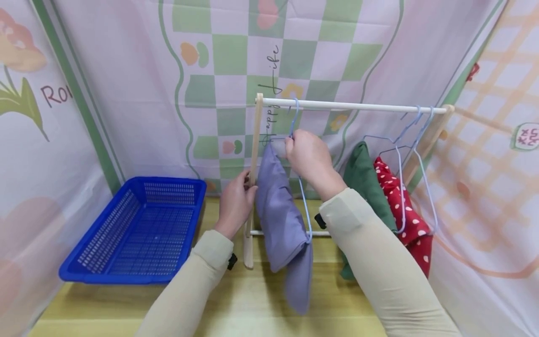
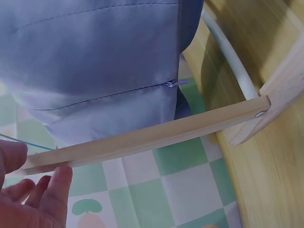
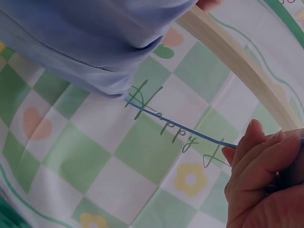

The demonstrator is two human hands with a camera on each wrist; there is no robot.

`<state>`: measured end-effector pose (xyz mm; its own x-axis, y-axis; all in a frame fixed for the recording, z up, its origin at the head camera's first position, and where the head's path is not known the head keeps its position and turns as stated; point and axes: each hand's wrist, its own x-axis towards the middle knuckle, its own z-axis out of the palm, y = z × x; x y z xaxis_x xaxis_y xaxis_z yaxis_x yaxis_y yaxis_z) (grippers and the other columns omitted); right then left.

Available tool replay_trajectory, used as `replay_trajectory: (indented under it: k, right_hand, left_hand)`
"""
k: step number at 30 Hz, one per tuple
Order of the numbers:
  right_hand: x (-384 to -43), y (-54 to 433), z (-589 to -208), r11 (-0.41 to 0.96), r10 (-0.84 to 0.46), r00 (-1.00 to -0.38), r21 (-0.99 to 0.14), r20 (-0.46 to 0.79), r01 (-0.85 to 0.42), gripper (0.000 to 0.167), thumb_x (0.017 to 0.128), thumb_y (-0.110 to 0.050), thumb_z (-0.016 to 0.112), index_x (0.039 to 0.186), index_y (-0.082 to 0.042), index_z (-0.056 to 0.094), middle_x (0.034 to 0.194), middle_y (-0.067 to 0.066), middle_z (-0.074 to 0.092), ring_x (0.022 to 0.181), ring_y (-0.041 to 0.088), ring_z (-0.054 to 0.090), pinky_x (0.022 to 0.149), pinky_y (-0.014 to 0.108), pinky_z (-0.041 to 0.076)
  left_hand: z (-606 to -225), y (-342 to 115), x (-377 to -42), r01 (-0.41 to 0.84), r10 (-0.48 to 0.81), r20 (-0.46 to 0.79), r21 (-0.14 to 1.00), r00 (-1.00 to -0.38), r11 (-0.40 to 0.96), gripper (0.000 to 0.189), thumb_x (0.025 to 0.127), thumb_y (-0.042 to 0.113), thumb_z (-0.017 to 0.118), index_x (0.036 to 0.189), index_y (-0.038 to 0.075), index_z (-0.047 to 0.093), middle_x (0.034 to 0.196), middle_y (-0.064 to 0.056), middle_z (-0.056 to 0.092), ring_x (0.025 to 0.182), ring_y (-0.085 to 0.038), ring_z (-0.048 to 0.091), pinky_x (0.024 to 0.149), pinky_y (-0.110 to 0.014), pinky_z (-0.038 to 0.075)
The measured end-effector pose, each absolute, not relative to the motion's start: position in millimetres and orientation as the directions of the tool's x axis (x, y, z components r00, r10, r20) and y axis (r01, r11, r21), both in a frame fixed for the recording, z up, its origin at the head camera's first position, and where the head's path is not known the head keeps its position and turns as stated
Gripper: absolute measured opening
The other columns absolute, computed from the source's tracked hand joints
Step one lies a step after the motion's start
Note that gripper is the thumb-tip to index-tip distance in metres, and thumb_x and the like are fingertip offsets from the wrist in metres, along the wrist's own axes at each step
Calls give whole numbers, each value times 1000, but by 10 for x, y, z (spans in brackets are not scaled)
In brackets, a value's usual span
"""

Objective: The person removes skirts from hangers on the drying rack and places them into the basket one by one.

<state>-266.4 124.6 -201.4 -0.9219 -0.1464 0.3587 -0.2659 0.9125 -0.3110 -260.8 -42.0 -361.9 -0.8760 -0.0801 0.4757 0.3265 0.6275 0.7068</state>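
My right hand (image 1: 309,154) grips a blue wire clothes hanger (image 1: 304,201) at the neck, just below its hook. The hook sits over the white top rail (image 1: 353,106) of a small wooden clothes rack. Draped through this hanger is a lavender cushion cover (image 1: 278,210); its zip pull (image 2: 176,83) shows in the left wrist view. My left hand (image 1: 236,203) holds the rack's left wooden post (image 1: 256,140), thumb on one side and fingers on the other. In the right wrist view, the right fingers (image 3: 259,161) close around the hanger wire (image 3: 180,124).
Toward the rail's right end hang a green cloth (image 1: 370,182) and a red polka-dot cloth (image 1: 404,210), each on a blue hanger. A blue plastic basket (image 1: 67,271) stands left of the rack on the wooden table (image 1: 105,309). Patterned curtains (image 1: 126,93) surround the table.
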Motion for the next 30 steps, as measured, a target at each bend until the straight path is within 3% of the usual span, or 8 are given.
replay_trajectory:
  k: [4, 7, 10, 16, 20, 23, 27, 30]
  right_hand:
    - [-2671, 1276, -2016, 910, -154, -921, -312, 357, -273, 35, 110, -26, 40, 99, -5, 67, 93, 11, 75, 89, 35, 68, 86, 51, 54]
    - [-2672, 1297, -2004, 910, -160, -922, -310, 353, -276, 36, 110, -25, 39, 98, -5, 66, 92, 12, 73, 86, 35, 67, 84, 50, 54]
    - [-2676, 1319, -1993, 911, -160, -923, -307, 350, -275, 36, 110, -25, 38, 98, -5, 65, 91, 13, 71, 85, 35, 66, 83, 50, 54]
    - [-2688, 1346, -1990, 912, -153, -921, -307, 358, -271, 35, 110, -27, 39, 98, -6, 64, 91, 13, 71, 86, 35, 66, 84, 51, 54]
    - [-2689, 1343, -1995, 912, -160, -919, -303, 360, -277, 35, 110, -26, 39, 99, -6, 64, 91, 13, 72, 86, 36, 66, 84, 52, 54]
    - [-2688, 1333, -2001, 911, -164, -922, -304, 351, -278, 35, 111, -26, 38, 99, -5, 64, 91, 13, 72, 85, 35, 66, 83, 51, 54]
    - [-2682, 1320, -2011, 911, -164, -926, -308, 339, -274, 35, 111, -27, 38, 100, -5, 63, 91, 13, 72, 83, 34, 66, 79, 49, 54]
    - [-2666, 1313, -2015, 912, -165, -928, -307, 335, -273, 35, 111, -27, 37, 100, -6, 63, 91, 13, 71, 82, 33, 65, 78, 48, 53]
  left_hand:
    - [-3675, -423, -2515, 333, -141, 504, 730, -852, 597, 37, 100, 19, 71, 131, -1, 63, 120, -17, 69, 106, -30, 72, 93, -44, 59]
    - [-3734, -422, -2442, 346, -153, 525, 725, -837, 596, 24, 98, 19, 71, 113, 0, 68, 105, -14, 72, 93, -28, 72, 83, -44, 58]
    - [-3800, -405, -2372, 328, -101, 485, 716, -869, 617, 20, 101, 23, 68, 105, 4, 71, 94, -10, 74, 84, -26, 71, 77, -44, 58]
    - [-3949, -318, -2305, 183, 55, 187, 793, -981, 581, 39, 107, 33, 55, 124, 1, 70, 109, -13, 75, 91, -27, 73, 86, -44, 59]
    - [-4074, -242, -2309, 15, 101, -24, 930, -995, 366, 47, 110, 32, 50, 133, -7, 61, 107, -21, 70, 86, -30, 72, 78, -39, 62]
    - [-4172, -180, -2325, -120, 114, -136, 983, -984, 135, 45, 111, 30, 48, 133, -9, 56, 101, -18, 63, 86, -28, 66, 77, -35, 62]
    - [-4284, -116, -2369, -259, 119, -248, 961, -962, -96, 37, 111, 32, 48, 123, -2, 54, 94, -4, 54, 76, -15, 57, 71, -29, 60]
    - [-4350, -85, -2404, -316, 131, -294, 925, -947, -210, 29, 111, 36, 47, 108, 8, 50, 82, 3, 48, 63, -8, 49, 58, -23, 54]
